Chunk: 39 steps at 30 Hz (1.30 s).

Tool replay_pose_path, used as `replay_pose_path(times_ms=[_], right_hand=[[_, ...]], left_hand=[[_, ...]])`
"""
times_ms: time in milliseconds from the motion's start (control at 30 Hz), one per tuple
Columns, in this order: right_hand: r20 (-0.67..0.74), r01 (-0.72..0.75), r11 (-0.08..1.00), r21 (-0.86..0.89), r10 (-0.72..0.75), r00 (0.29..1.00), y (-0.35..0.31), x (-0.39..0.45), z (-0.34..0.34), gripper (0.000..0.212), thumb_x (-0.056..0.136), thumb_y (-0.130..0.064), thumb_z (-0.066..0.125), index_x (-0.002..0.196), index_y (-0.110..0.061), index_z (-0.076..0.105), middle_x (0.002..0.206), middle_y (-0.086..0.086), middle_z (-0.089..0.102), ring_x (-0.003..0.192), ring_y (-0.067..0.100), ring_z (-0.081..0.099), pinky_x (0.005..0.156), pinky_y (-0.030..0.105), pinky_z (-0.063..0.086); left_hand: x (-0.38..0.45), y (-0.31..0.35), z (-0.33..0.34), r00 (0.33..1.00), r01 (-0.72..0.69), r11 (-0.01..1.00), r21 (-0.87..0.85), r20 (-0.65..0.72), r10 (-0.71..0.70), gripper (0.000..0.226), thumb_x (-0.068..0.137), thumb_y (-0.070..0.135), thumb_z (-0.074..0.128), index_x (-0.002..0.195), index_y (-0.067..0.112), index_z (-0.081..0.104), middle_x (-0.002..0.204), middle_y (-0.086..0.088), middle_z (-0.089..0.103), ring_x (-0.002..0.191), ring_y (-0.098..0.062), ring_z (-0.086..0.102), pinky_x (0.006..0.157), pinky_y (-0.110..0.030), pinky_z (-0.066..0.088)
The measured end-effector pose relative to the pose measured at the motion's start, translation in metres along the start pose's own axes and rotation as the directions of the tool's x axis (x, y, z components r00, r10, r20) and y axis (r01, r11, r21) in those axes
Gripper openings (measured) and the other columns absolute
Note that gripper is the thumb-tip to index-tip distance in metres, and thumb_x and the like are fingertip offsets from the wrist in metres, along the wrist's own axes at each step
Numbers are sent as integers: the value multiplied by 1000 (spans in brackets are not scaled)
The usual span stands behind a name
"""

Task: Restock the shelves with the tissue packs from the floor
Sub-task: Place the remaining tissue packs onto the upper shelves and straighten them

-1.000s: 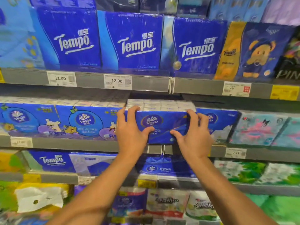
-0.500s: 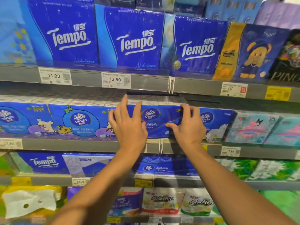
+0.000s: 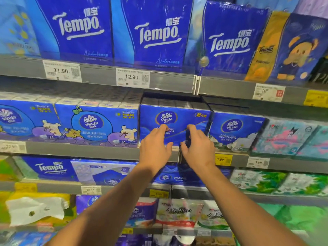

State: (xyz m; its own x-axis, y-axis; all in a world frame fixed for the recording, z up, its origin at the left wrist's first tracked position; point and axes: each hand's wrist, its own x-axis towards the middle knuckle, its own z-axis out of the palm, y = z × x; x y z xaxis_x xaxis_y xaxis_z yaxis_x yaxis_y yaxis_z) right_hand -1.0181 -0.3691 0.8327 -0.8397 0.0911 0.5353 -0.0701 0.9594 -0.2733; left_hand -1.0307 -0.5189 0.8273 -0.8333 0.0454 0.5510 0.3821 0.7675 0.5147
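blue vinda tissue pack [image 3: 174,121] seated on middle shelf [image 3: 79,150], between neighbouring vinda packs; left hand [image 3: 155,145] and right hand [image 3: 198,146] against its front face, fingers curled; grasp cannot be confirmed

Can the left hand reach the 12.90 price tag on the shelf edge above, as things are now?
Probably yes. The left hand is at the front of the dark blue Vinda pack, and the 12.90 price tag sits on the open shelf edge just above and to the left. Nothing lies between them.
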Motion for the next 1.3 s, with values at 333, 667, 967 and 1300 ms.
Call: replay_pose_path(times_ms=[333, 667, 967, 1300], right_hand=[[180, -64, 994, 89, 47, 982, 10, 28, 14, 76, 85, -40, 69, 148, -31, 28, 105, 7, 63, 99, 31, 60, 76, 37, 47], [-8, -82, 914, 397, 92, 996, 1, -20, 2, 65, 82, -20, 73, 141, -26, 45, 118, 0, 64, 105, 17, 61, 87, 26, 44], [162, -279, 875, 396, 233, 959, 88, -203, 64, 59, 76, -22, 78, 130, -19, 53, 105, -2, 67, 87, 13, 63, 74, 29, 51], [676, -733, 672, 105, 492, 548, 262, -461, 263, 67, 65, -57, 68, 125, -34, 49, 108, 0, 64, 90, 23, 64, 81, 45, 53]], left_hand=[[27, -19, 6, 981, 136, 989, 60, 130, -143, 76, 83, 39, 69, 146, 32, 26, 103, -7, 64, 99, -29, 61, 81, -37, 47], [-2, -14, 8, 997, -58, 992, -107, -51, 53, 57, 86, 23, 68, 139, 17, 49, 123, -5, 55, 109, -19, 55, 94, -31, 46], [-167, -6, 109, 966, 162, 965, -206, 233, -112, 41, 74, 30, 71, 113, 23, 62, 95, 6, 63, 78, -19, 62, 74, -36, 53], [-439, -77, 352, 414, 697, 694, 182, 688, -596, 48, 73, 42, 77, 116, 31, 59, 91, 8, 64, 87, -14, 62, 69, -22, 39]])
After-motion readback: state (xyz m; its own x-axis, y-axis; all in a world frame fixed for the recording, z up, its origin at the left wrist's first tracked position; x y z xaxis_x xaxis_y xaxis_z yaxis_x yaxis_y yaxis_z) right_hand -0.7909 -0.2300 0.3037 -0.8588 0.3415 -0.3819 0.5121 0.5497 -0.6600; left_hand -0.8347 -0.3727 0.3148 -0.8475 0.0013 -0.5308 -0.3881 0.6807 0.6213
